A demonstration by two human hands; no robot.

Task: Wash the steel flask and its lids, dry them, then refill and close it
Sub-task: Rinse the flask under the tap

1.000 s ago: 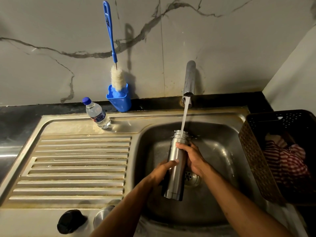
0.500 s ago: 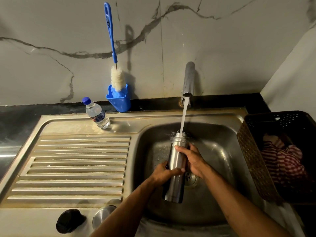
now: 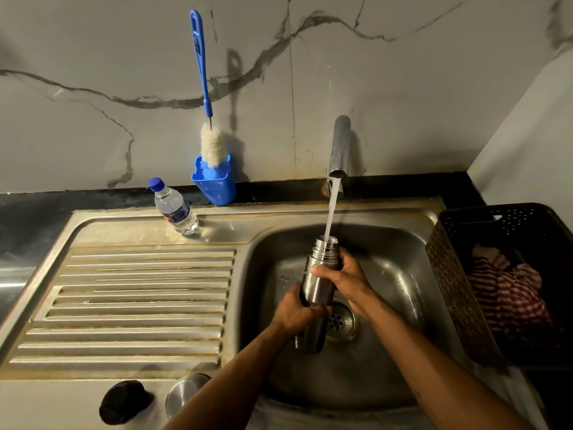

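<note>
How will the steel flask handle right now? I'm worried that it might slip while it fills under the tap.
Probably slippery: the steel flask is smooth metal, with the tap's stream running into its open mouth. It is likely getting heavier as it fills. The left hand and right hand both grip it over the sink basin, so a slip would likely be short.

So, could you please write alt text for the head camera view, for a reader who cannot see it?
Two hands hold an open steel flask upright over a sink while tap water runs into its mouth. A black lid and a steel lid lie on the near edge; a bottle brush stands behind.
</note>
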